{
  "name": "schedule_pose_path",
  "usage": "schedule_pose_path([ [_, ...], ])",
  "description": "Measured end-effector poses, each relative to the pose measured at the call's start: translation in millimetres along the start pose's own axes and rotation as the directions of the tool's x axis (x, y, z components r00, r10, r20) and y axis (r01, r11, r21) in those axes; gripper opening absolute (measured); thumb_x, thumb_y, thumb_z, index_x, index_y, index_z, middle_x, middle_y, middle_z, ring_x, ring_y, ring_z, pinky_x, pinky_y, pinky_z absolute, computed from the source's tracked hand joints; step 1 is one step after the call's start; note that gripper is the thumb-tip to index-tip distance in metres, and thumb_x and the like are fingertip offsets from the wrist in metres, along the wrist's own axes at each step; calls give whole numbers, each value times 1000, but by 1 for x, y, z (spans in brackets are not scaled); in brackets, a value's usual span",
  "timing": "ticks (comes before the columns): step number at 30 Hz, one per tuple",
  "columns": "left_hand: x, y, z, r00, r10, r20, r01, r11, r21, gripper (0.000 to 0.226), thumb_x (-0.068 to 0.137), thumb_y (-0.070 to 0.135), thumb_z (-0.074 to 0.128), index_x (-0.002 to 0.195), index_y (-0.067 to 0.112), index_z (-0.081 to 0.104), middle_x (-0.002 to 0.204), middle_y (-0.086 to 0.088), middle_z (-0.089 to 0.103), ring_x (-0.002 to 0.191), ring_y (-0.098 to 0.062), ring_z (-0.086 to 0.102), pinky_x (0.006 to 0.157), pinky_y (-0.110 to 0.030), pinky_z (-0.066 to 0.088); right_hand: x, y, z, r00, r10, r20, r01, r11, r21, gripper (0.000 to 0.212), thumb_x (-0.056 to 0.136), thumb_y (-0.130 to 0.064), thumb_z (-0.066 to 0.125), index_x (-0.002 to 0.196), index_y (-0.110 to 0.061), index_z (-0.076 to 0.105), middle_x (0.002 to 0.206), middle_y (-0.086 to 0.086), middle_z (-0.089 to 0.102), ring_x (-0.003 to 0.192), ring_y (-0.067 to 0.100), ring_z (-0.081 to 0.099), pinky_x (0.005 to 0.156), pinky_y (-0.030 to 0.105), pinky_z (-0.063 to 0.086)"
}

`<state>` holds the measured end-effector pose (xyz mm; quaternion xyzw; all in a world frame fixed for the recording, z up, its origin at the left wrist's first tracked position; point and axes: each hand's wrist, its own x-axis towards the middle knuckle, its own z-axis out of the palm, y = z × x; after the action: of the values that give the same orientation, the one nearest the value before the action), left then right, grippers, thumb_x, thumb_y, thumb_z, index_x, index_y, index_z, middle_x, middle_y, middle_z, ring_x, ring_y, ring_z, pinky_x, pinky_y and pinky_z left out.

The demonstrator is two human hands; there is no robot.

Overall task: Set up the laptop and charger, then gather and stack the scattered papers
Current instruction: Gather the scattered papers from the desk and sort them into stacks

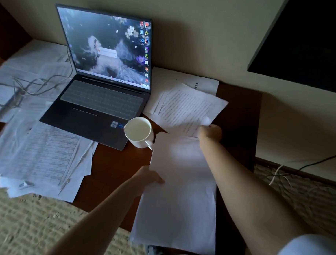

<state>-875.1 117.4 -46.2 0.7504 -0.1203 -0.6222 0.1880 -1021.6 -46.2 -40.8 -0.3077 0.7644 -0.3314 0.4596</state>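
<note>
Now left hand (152, 177) grips blank stack (180, 194), long axis toward laptop (99, 106); right hand (210, 131) pinches printed sheet (188, 107).

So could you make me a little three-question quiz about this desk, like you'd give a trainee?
1. True or false: the laptop is open with its screen lit.
2. Where does the mug stand? A) on the keyboard B) by the laptop's front right corner C) on the floor
3. What does the right hand pinch?

Key:
1. True.
2. B; it looks empty.
3. A printed sheet from the pile right of the laptop, while the left hand holds the blank stack by its left edge. More papers lie on the left, under the cable.
</note>
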Motion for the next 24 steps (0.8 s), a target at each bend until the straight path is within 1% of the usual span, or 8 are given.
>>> schedule_pose_path([
  [2,-1,0,1,1000,3,-4,-3,1000,3,59,66,-7,77,120,1,57,110,-19,65,99,-37,64,80,-48,54,-6,-8,-4,981,-167,-98,165,986,-34,14,89,-9,52,77,-2,56,74,9,55,70,22,51,68,32,40],
  [4,-4,1,2,1000,17,-9,-17,1000,-9,56,68,-8,76,120,0,57,111,-19,64,100,-37,62,78,-46,53,-11,-19,-16,958,-207,-197,228,970,87,18,92,-15,53,92,2,60,84,6,55,78,18,51,73,29,41],
  [7,-11,0,8,1000,24,4,-23,993,-117,43,72,-12,71,112,-4,56,105,-22,63,90,-37,62,76,-49,52,-24,-21,-32,969,-142,-204,187,956,226,21,93,-16,52,104,0,61,94,6,58,81,16,54,69,23,43],
  [9,-15,0,16,997,72,-1,-70,971,-228,34,79,-11,65,111,-6,54,99,-23,63,82,-36,62,74,-50,52,-37,-5,-35,990,-91,-108,121,942,314,16,90,-10,52,100,-1,61,93,10,60,70,17,57,52,18,45],
  [12,-19,4,28,986,166,-26,-165,927,-337,31,91,-1,54,122,-6,51,111,-25,63,98,-41,63,86,-55,51,-65,34,-39,998,53,-25,-37,902,430,14,86,-1,53,98,1,60,92,14,61,61,16,58,41,15,45],
  [18,-27,3,38,975,219,-22,-206,869,-450,24,97,6,42,115,-2,55,101,-19,65,87,-34,65,81,-50,54,-119,112,-70,972,233,-12,-220,931,292,33,81,2,52,112,-8,59,92,10,65,67,20,59,54,27,48],
  [22,-30,-8,37,972,228,61,-166,844,-510,36,96,29,52,121,4,57,116,-19,65,104,-38,64,90,-54,51,-150,145,-87,956,289,39,-292,943,159,24,84,3,48,103,-7,57,88,10,60,74,21,58,58,26,48],
  [24,-36,-13,37,966,242,90,-176,873,-455,31,98,17,48,124,1,55,120,-20,62,108,-39,61,93,-55,49,-161,156,-88,952,300,66,-304,949,79,25,84,4,48,105,-3,60,85,9,59,70,19,55,51,21,43],
])
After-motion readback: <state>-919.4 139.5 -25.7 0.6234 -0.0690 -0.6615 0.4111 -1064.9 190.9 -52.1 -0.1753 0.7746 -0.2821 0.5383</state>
